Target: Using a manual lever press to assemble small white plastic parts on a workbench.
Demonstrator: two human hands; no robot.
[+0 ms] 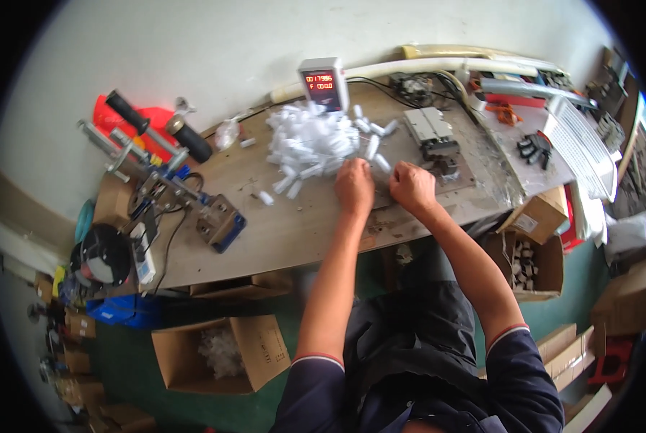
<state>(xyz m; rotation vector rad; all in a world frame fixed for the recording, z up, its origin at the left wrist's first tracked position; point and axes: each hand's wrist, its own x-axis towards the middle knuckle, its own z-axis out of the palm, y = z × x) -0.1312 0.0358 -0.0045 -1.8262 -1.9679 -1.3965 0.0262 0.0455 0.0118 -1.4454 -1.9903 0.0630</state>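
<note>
Both of my hands are over the workbench [280, 234], just in front of a heap of small white cylinders [312, 137]. My left hand [355, 189] is closed, its knuckles up, at the heap's near right edge. A short gap to the right, my right hand [413, 186] is closed too, with thumb and fingers pressed together. A loose white cylinder [383, 164] lies between the hands, close to the right fingers. Whatever the fingers grip is hidden beneath them. Right of my hands sits a small metal machine [433, 133] on a plate.
A counter with a red display [323, 83] stands behind the heap. A lever press [171, 180] occupies the bench's left side; a black glove [535, 149] lies at the right. On the floor are a box with clear plastic [265, 353] and a box of small blocks [547, 270].
</note>
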